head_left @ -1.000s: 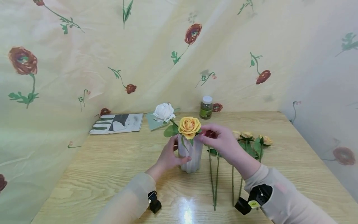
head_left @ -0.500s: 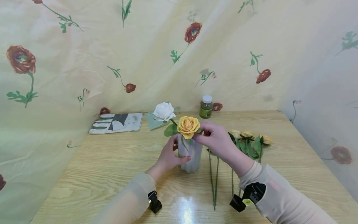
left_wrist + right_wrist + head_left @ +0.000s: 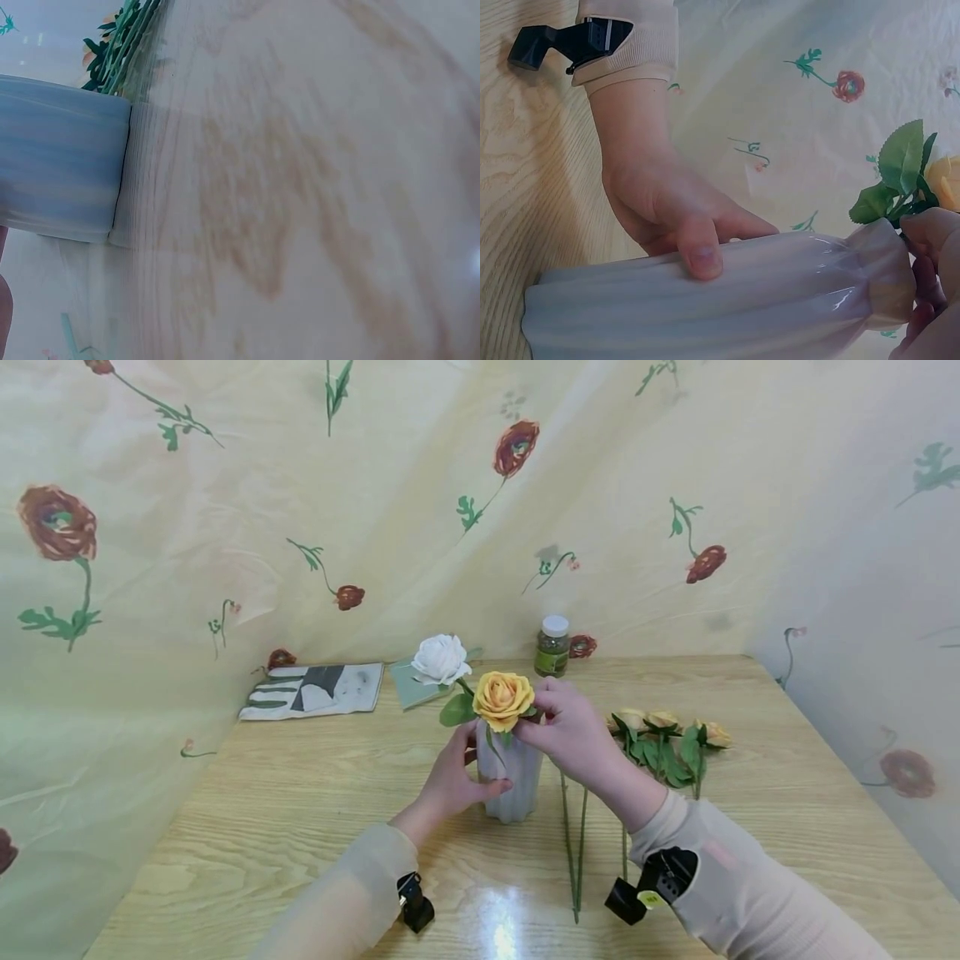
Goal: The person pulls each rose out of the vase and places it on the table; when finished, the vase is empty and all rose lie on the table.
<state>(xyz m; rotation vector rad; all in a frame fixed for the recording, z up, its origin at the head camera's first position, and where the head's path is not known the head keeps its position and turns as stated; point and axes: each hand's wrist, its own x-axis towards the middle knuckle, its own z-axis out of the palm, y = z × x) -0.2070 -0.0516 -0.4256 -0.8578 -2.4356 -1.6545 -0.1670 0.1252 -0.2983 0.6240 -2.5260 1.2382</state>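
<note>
A pale, ribbed vase (image 3: 514, 789) stands upright on the table, its fluted mouth clear in the right wrist view. My left hand (image 3: 453, 777) grips its side, thumb across the front. At the rim, the curled fingers of my right hand (image 3: 577, 727) pinch the yellow rose (image 3: 503, 700) just below its bloom, by the green leaves. The rose's lower stem is hidden by the vase. A white rose (image 3: 440, 660) leans out to the left from the vase. In the left wrist view, only the lower part of the vase (image 3: 64, 161) and a bit of a finger show.
Pale yellow roses (image 3: 663, 735) with green leaves lie right of the vase. Two long stems (image 3: 572, 860) lie nearer, their tops behind my right hand. A white-capped jar (image 3: 552, 647), a green booklet (image 3: 420, 692) and a folded printed cloth (image 3: 322, 692) lie along the back.
My right hand has shifted slightly left along the vase's rim, and the yellow rose has moved a little left with it. The left hand has stayed on the vase.
</note>
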